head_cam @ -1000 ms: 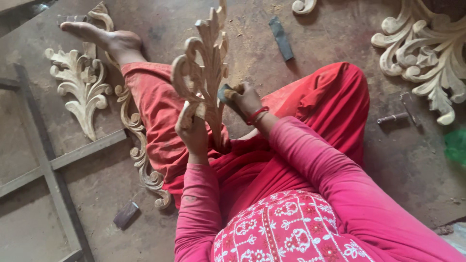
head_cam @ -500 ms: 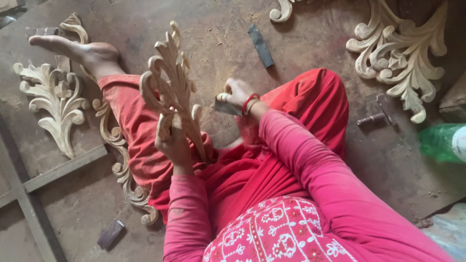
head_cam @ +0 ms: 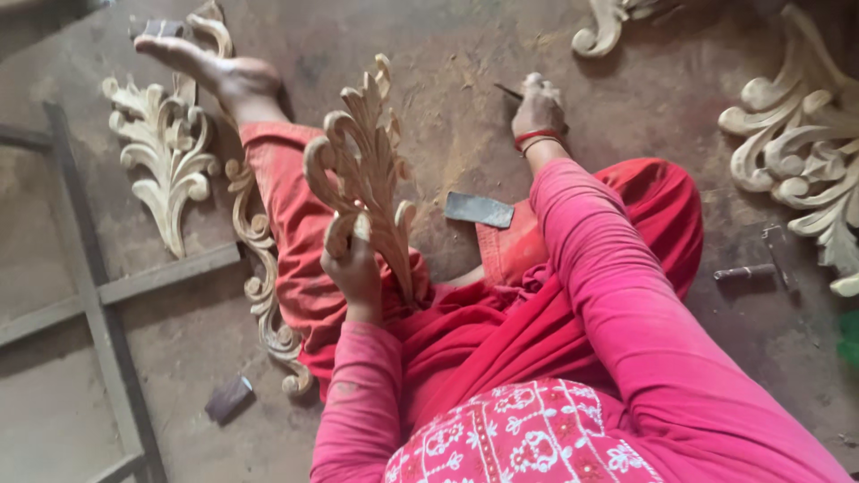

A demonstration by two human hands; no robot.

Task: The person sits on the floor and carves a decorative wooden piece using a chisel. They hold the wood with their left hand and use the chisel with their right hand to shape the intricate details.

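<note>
Dusty earthen floor (head_cam: 429, 134) here, sawdust scattered across it. Lying on it: a carved leaf ornament (head_cam: 161, 161) by the foot, a large scrollwork carving (head_cam: 796, 152) opposite, a wooden frame (head_cam: 89, 295), and a small dark block (head_cam: 229, 398).

Dusty workshop floor (head_cam: 465, 45). A pale carved leaf-scroll panel (head_cam: 165, 161) lies at upper left; a narrow carved scroll strip (head_cam: 264, 286) runs beside it. A large carved ornament (head_cam: 801, 152) lies at right, another carved scroll (head_cam: 608, 22) at top. A grey wooden frame (head_cam: 80, 295) lies at left. A small dark block (head_cam: 229, 398) lies near it.
</note>
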